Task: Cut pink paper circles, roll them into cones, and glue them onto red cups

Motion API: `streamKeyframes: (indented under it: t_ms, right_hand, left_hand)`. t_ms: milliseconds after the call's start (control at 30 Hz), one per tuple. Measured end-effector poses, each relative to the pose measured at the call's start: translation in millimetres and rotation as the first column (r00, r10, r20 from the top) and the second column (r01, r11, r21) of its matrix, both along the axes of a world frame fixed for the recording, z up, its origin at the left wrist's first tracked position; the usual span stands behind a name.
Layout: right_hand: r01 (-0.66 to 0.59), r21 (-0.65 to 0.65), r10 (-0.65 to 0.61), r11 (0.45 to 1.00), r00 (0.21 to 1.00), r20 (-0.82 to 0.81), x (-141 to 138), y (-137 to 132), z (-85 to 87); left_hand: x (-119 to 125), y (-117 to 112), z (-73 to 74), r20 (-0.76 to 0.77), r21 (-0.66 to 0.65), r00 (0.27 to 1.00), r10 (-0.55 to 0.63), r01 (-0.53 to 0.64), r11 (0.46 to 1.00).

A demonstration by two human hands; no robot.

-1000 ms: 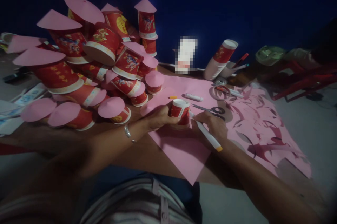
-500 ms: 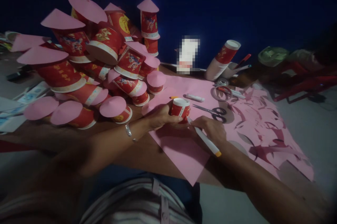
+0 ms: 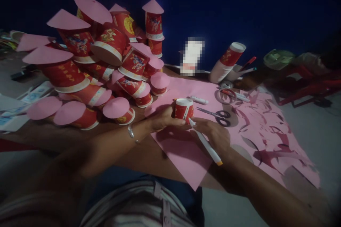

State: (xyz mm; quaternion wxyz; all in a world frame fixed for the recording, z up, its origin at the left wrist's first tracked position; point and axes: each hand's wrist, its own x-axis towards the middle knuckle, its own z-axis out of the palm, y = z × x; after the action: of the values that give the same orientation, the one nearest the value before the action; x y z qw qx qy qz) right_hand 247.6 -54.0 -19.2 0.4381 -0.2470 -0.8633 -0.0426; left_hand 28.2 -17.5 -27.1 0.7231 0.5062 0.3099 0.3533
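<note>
My left hand (image 3: 167,117) is wrapped round the side of a red paper cup (image 3: 183,111), which stands bottom-up over pink paper (image 3: 191,163). Between the fingers of my right hand (image 3: 213,133) is a white marker (image 3: 207,146) with a yellow end. Its tip touches or nearly touches the lower side of the cup. Behind the cup lies a white cap-ended pen (image 3: 198,100). To the right rest scissors (image 3: 217,115) with dark handles, their blades towards the cup.
Red cups with pink paper cones (image 3: 115,108) are piled high at the left. Pink paper scraps (image 3: 277,131) cover the right side. A tape roll (image 3: 226,95) and a leaning stack of cups (image 3: 226,61) stand at the back; a red stool (image 3: 306,90) is far right.
The view has shifted slightly, so most things sit a little further right. The cup has turned a little in my left hand, and the marker is still in my right.
</note>
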Motion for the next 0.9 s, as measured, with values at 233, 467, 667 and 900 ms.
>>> streamKeyframes:
  t_ms: [233,467,667,900]
  right_hand:
    - [0.035,-0.002,-0.035,0.999,0.999,0.029,4.8,-3.7,-1.3]
    - [0.013,0.121,-0.03,0.993,0.991,0.133,-4.3,-11.8,12.8]
    - [0.117,-0.11,-0.076,0.987,0.943,0.324,-5.1,-33.4,44.8]
    - [0.076,0.171,-0.099,0.982,0.987,0.13,-10.3,-7.9,14.7]
  left_hand:
    - [4.1,-1.1,7.7,-0.281,0.135,0.959,0.045,-0.007,0.991]
    - [12.6,-0.9,3.6,-0.382,0.274,0.914,0.136,-0.028,0.961]
    - [12.2,0.2,-0.7,-0.351,0.314,0.93,0.106,0.01,0.949]
    - [10.1,2.1,-4.9,-0.344,0.339,0.934,0.101,0.023,0.94]
